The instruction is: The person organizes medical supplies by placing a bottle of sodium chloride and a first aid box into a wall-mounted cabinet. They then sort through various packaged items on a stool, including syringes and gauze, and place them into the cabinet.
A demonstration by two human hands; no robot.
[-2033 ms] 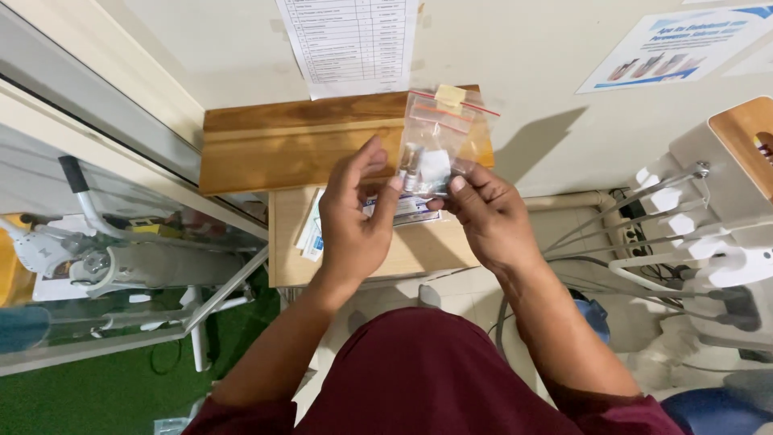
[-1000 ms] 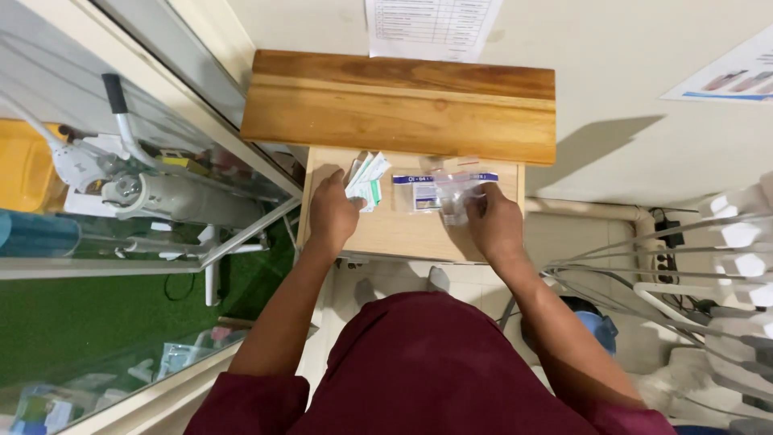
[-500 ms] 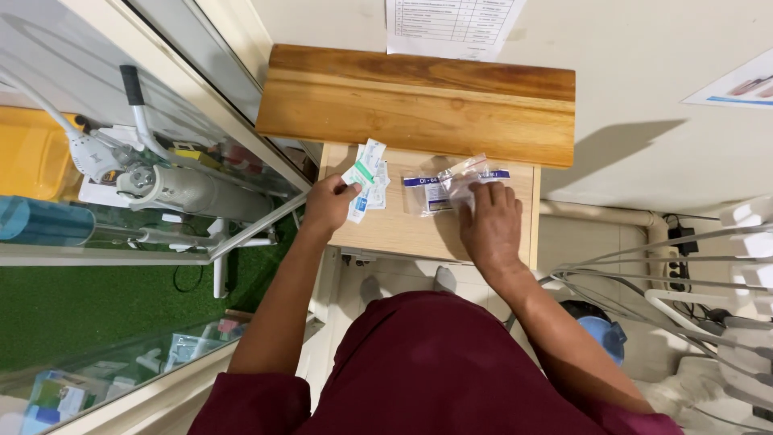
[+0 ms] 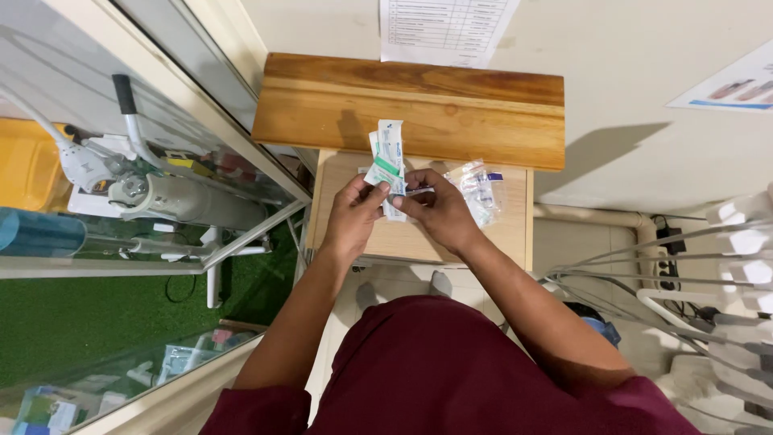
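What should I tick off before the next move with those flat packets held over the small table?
1. Left hand grips the flat packets: ok.
2. Right hand also pinches the packets at their lower end: ok.
3. Packets clear of the wooden shelf: cannot tell, they overlap it in the view.
4. Clear bag lies on the small table, out of both hands: ok.
5. Number of packets in the fan: cannot tell.

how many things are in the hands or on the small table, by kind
white and green sealed packets, fanned between left hand and right hand: about 3, overlap hides the exact number
clear plastic bag lying on the small table: 1
total: about 4
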